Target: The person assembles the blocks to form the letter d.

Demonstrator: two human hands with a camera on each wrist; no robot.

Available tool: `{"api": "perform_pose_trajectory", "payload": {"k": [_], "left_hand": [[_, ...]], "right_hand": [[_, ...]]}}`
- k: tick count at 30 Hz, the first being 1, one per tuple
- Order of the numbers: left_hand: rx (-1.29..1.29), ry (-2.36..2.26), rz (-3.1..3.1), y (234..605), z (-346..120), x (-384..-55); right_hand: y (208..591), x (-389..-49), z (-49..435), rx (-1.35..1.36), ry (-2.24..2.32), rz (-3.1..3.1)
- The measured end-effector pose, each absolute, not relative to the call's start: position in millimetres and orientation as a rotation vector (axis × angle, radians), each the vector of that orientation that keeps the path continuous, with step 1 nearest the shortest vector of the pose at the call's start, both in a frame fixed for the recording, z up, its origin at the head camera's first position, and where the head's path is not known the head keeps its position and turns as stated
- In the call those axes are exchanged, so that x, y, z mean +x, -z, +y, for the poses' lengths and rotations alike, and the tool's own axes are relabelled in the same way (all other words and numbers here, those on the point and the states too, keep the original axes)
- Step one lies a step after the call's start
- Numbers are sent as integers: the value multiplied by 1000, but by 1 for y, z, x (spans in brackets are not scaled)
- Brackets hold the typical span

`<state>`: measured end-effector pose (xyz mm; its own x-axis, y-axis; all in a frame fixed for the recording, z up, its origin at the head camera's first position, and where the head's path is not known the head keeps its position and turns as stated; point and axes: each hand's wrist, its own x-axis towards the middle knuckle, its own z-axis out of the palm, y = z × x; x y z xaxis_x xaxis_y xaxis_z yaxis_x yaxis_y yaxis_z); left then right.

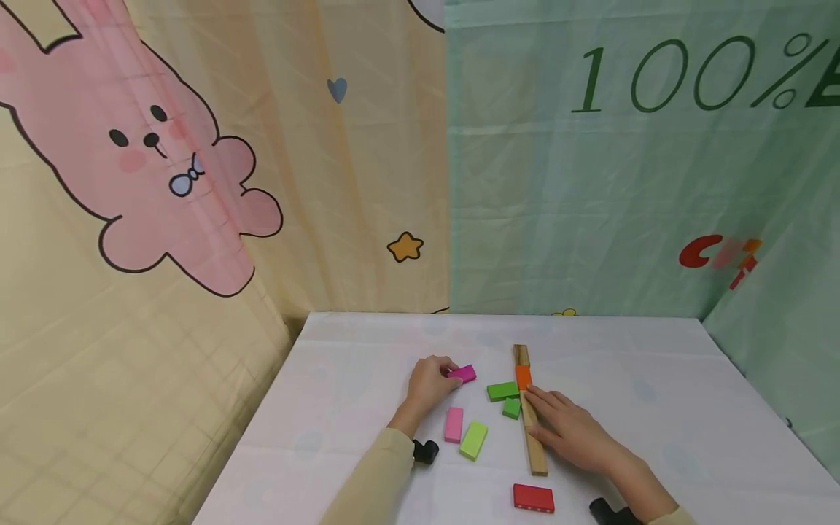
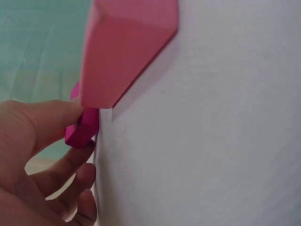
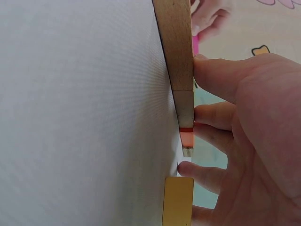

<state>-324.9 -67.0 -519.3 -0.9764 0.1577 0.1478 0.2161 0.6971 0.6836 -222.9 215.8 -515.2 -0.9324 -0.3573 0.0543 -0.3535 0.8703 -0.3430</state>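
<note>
My left hand [image 1: 429, 384] pinches a magenta block [image 1: 464, 374] between thumb and fingers, at or just over the table. A straight row of plain wooden blocks [image 1: 535, 446] with one orange block [image 1: 523, 377] in it runs away from me. Along its right side lies my right hand [image 1: 577, 434], fingers extended, thumb and fingertips touching the row. Two green blocks, a longer one [image 1: 502, 391] and a short one [image 1: 512, 408], lie against or close to the row's left side. The right wrist view also shows a yellow block [image 3: 178, 202] beside that hand's fingers.
A pink block [image 1: 453, 425] and a lime block [image 1: 474, 440] lie near my left wrist. Closer to me is a red block [image 1: 533, 499] with white dots on its side. The white table [image 1: 315, 437] ends at printed curtains [image 1: 367, 182] behind and beside it.
</note>
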Motion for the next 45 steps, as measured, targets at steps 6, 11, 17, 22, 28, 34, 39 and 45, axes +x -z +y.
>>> {"api": "perform_pose_trajectory", "payload": {"k": [6,11,17,22,28,34,39,45], "left_hand": [[-307,1222,-2805,518,-64,-323],[-324,1282,-2764,519,-64,-325],[-326,1345,-2740,520,-66,-326],[-280,1413,-2756,523,-69,-324],[-259,1467,-2748,521,-71,-322],[-280,1501,-2724,516,-71,-321],[-291,1506,-2740,511,-72,-320],[-286,1552,-2767,507,-72,-317]], "right_hand": [[516,-223,216,-557,564,3025],[516,-224,216,-554,559,3030],[517,-224,218,-551,547,3038],[517,-222,217,-551,562,3016],[517,-223,216,-560,547,3023],[517,-225,217,-559,544,3030],[518,-224,218,-554,545,3027],[519,-224,217,-550,570,3020]]}}
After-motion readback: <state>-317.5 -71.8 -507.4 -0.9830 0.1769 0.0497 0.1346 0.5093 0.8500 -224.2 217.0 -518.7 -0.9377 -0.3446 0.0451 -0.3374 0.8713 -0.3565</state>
